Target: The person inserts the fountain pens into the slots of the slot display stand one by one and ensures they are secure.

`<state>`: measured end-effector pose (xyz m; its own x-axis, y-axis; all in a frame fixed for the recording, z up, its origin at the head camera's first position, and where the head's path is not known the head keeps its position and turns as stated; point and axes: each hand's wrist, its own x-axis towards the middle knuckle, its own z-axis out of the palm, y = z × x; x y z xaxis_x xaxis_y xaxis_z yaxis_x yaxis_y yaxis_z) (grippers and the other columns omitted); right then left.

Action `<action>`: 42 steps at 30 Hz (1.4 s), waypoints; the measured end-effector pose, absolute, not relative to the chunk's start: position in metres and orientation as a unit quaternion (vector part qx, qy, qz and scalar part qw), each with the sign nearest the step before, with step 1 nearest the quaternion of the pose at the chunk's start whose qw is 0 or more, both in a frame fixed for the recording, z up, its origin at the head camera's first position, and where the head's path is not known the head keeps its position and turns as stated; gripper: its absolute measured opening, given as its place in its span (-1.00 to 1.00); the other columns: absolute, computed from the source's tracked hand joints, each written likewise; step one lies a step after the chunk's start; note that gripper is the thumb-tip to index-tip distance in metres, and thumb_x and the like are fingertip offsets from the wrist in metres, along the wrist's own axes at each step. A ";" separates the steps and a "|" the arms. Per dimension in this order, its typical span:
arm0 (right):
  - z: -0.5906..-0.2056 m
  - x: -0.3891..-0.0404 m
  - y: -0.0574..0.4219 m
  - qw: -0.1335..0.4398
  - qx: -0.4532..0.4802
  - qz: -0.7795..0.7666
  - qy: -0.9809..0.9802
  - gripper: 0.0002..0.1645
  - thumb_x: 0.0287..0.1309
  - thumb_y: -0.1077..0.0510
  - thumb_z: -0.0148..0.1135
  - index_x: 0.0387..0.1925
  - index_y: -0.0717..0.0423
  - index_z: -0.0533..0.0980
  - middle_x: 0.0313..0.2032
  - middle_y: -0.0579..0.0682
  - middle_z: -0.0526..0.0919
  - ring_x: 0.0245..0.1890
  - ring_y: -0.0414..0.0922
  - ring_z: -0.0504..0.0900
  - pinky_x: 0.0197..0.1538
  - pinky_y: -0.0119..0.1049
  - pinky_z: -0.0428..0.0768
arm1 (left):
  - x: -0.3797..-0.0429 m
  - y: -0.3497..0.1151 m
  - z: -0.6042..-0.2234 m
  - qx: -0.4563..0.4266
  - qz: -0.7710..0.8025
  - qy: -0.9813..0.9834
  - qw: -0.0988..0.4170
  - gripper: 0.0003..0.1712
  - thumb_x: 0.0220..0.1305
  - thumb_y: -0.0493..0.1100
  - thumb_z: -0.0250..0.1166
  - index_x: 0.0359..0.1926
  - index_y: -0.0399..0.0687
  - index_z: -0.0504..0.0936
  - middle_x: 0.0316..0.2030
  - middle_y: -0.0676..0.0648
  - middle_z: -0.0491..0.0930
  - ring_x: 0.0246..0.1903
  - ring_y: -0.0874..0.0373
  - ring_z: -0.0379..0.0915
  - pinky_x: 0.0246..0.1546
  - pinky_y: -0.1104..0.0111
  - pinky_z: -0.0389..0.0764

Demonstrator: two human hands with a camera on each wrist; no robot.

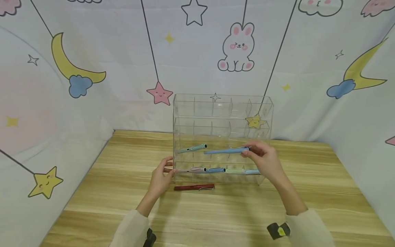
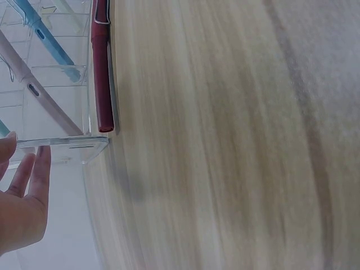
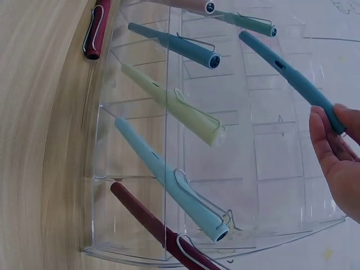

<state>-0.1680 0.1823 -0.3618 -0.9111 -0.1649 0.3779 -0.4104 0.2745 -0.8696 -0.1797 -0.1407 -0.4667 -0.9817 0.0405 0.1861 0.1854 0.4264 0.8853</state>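
My right hand (image 1: 266,161) pinches the capped end of a blue pen (image 1: 226,151) between thumb and fingers. The pen is held nearly level at the second tier from the bottom of a clear acrylic rack (image 3: 337,220), right of a green pen (image 1: 192,148) there. At the rack's left side, my left hand (image 1: 162,175) touches the side panel with fairly straight fingers, the thumb at its front edge. Along the lowest tier lie a greyish-pink pen (image 2: 42,95), another blue pen (image 3: 188,49), a pale green pen (image 3: 188,115), a light blue pen (image 3: 180,188) and a dark red pen (image 3: 149,222).
Another dark red pen (image 1: 193,187) lies on the wooden table (image 1: 228,216) just before the rack. Behind the rack hangs a white cloth (image 1: 123,44) printed with stars, moons and a rabbit. Thin clear dividers split each tier into compartments.
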 end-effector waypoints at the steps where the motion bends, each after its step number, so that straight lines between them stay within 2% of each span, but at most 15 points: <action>1: -0.361 -0.169 0.181 0.114 0.174 0.571 -0.794 -0.79 0.13 0.39 0.15 -0.17 0.43 0.50 -0.27 0.25 0.51 -0.36 -0.28 0.61 -0.22 -0.39 0.61 | -0.180 -0.141 -0.467 -0.066 -0.532 -0.841 0.068 -0.49 0.16 -0.39 0.22 0.15 -0.20 0.34 -0.07 -0.27 0.50 -0.23 -0.09 0.51 -0.41 0.28 0.61; 5: -0.360 -0.175 0.173 0.144 0.146 0.546 -0.812 -0.79 0.10 0.35 0.20 -0.19 0.35 0.54 -0.28 0.18 0.52 -0.34 -0.25 0.61 -0.24 -0.45 0.59 | -0.180 -0.141 -0.466 -0.063 -0.533 -0.841 0.065 -0.49 0.17 -0.39 0.21 0.16 -0.19 0.33 -0.07 -0.26 0.50 -0.23 -0.09 0.50 -0.40 0.27 0.60; 11: -0.363 -0.185 0.163 0.159 0.127 0.488 -0.848 -0.77 0.06 0.30 0.26 -0.19 0.29 0.57 -0.22 0.13 0.54 -0.25 -0.03 0.58 -0.24 -0.56 0.53 | -0.180 -0.141 -0.466 -0.061 -0.533 -0.841 0.063 -0.49 0.18 -0.38 0.21 0.16 -0.19 0.33 -0.06 -0.27 0.49 -0.22 -0.09 0.50 -0.38 0.26 0.61; 20: -0.367 -0.193 0.145 0.133 0.134 0.465 -0.865 -0.78 0.08 0.31 0.24 -0.18 0.27 0.57 -0.26 0.10 0.53 -0.28 -0.02 0.58 -0.22 -0.31 0.59 | -0.180 -0.141 -0.465 -0.057 -0.534 -0.841 0.060 -0.49 0.18 -0.39 0.21 0.16 -0.20 0.33 -0.06 -0.27 0.49 -0.22 -0.09 0.51 -0.39 0.26 0.61; 32: -0.375 -0.199 0.126 0.106 0.141 0.465 -0.867 -0.80 0.09 0.32 0.22 -0.20 0.30 0.56 -0.28 0.10 0.51 -0.38 -0.05 0.58 -0.38 -0.39 0.56 | -0.180 -0.140 -0.465 -0.051 -0.532 -0.843 0.059 -0.49 0.18 -0.37 0.21 0.17 -0.19 0.33 -0.06 -0.27 0.50 -0.21 -0.10 0.50 -0.40 0.26 0.61; 37: -0.377 -0.199 0.125 0.107 0.148 0.466 -0.865 -0.78 0.11 0.32 0.20 -0.16 0.32 0.54 -0.25 0.14 0.52 -0.34 0.00 0.59 -0.29 -0.27 0.60 | -0.180 -0.140 -0.465 -0.047 -0.532 -0.843 0.060 -0.49 0.18 -0.37 0.21 0.16 -0.19 0.34 -0.06 -0.27 0.50 -0.21 -0.10 0.50 -0.40 0.26 0.60; 42: -0.378 -0.199 0.128 0.108 0.129 0.465 -0.869 -0.71 0.15 0.23 0.20 -0.10 0.28 0.51 -0.20 0.13 0.55 -0.27 -0.01 0.58 -0.19 -0.17 0.59 | -0.181 -0.140 -0.466 -0.046 -0.534 -0.842 0.061 -0.49 0.18 -0.38 0.21 0.16 -0.18 0.34 -0.06 -0.26 0.51 -0.21 -0.09 0.50 -0.42 0.27 0.60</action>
